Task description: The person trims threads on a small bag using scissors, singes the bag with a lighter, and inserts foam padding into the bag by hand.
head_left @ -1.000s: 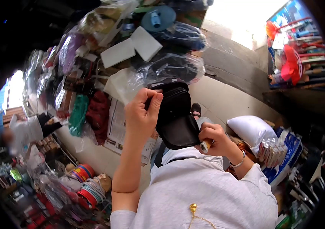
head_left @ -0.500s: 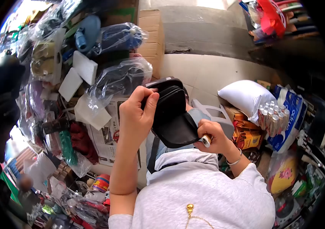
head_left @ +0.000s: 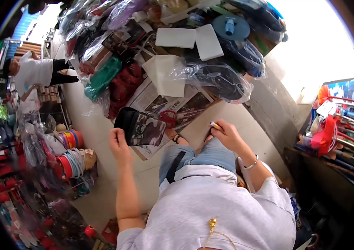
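Observation:
My left hand [head_left: 120, 146] pinches the edge of a small black bag with a camouflage-patterned side [head_left: 145, 130], out to the left over newspaper [head_left: 185, 104]. To the right, above my knees, my right hand [head_left: 225, 134] is closed around a small white and orange-brown object [head_left: 215, 125], perhaps a lighter. A gap separates this hand from the bag. Part of the bag's black interior or flap shows at its left side.
Plastic-wrapped goods and two white foam pieces [head_left: 176, 38] are piled ahead. A person [head_left: 34, 71] stands at the far left, beyond reels of cord [head_left: 70, 164]. A crate of red-handled items [head_left: 331, 129] is at the right.
The bag has moved left with my left hand and turned, showing its camouflage side. My right hand has let go of the bag and is apart from it. The view has swung left.

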Motion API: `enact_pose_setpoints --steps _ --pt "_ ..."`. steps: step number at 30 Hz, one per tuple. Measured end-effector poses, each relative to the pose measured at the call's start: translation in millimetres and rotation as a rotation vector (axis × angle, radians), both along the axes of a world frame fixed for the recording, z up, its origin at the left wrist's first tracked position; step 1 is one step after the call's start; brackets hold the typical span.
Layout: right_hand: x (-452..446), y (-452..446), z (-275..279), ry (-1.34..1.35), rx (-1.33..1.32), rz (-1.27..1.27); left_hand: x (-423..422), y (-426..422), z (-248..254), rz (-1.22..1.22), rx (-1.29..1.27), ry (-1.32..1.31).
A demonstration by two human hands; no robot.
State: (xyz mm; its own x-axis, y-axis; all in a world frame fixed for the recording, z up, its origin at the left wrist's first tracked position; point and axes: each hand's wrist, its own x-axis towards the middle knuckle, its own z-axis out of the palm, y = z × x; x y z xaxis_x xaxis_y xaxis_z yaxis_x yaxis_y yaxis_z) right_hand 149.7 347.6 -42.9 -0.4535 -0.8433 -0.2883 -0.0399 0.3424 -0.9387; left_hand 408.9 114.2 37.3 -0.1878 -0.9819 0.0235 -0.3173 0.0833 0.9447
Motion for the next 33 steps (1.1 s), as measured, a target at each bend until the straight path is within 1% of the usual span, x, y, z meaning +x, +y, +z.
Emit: enact_pose_setpoints --steps 1,2,3,4,6,7,9,12,14,15,16,17,19,20,21,22,23,24,25,26,27,28,29,31,32,33 --pt "2 -14 19 0.092 0.092 0.081 16 0 4 -0.220 -0.075 -0.224" --pt "7 -24 23 0.120 0.093 0.109 34 -1 6 -0.434 -0.153 -0.451" --pt "13 -35 21 0.166 0.084 0.166 54 -7 4 -0.330 -0.210 -0.445" --pt "20 -46 18 0.208 0.077 0.215 73 -16 5 -0.087 -0.096 -0.323" --pt "29 -69 7 0.245 0.118 0.222 101 -27 13 0.019 -0.121 -0.075" --pt "33 -81 1 0.291 0.110 0.195 110 -27 6 0.038 -0.117 -0.049" --pt "42 -105 -20 0.426 0.045 0.190 125 -27 -13 -0.123 -0.238 -0.113" --pt "59 -147 -43 0.557 0.045 0.206 129 -33 -36 -0.093 -0.209 -0.036" --pt "70 -172 -50 0.583 0.001 0.151 119 -36 -36 -0.115 -0.188 0.010" --pt "71 -180 -64 0.651 -0.023 0.124 112 -38 -36 -0.111 -0.235 0.026" --pt "72 -186 -61 0.677 -0.014 0.119 106 -40 -36 -0.105 -0.283 0.040" --pt "73 -190 -57 0.756 -0.004 0.058 101 -43 -35 -0.106 -0.279 0.065" --pt "60 -194 -48 0.882 -0.033 -0.049 94 -43 -35 -0.215 -0.194 0.023" --pt "46 -194 -42 0.956 -0.045 -0.098 92 -42 -38 -0.208 -0.182 0.035" --pt "27 -194 -36 1.025 -0.063 -0.148 88 -41 -42 -0.278 -0.170 -0.023" --pt "5 -193 -29 1.024 -0.080 -0.193 85 -42 -46 -0.346 -0.163 -0.083" --pt "-21 -194 -29 1.057 -0.052 -0.254 85 -40 -52 -0.352 -0.164 -0.106" --pt "-42 -193 -23 1.106 0.050 -0.311 83 -40 -51 -0.336 -0.164 -0.105" --pt "-60 -196 -13 1.112 0.185 -0.371 79 -38 -48 -0.318 -0.256 -0.081" --pt "-81 -197 -10 1.159 0.283 -0.380 75 -34 -45 -0.298 -0.346 -0.058" --pt "-99 -195 -9 1.189 0.354 -0.382 76 -27 -40 -0.254 -0.219 -0.124" --pt "-111 -197 -6 1.220 0.421 -0.382 73 -21 -41 -0.230 -0.212 -0.128" --pt "-121 -200 -4 1.221 0.405 -0.358 71 -16 -44 -0.149 -0.307 -0.178" --pt "-128 -205 10 0.826 0.615 -0.435 68 -7 -50 -0.030 -0.461 -0.271" --pt "-135 -203 3 0.824 0.605 -0.405 65 -3 -51 -0.004 -0.456 -0.288" --pt "-143 -197 -9 0.735 0.474 -0.435 61 3 -50 0.056 -0.441 -0.305"
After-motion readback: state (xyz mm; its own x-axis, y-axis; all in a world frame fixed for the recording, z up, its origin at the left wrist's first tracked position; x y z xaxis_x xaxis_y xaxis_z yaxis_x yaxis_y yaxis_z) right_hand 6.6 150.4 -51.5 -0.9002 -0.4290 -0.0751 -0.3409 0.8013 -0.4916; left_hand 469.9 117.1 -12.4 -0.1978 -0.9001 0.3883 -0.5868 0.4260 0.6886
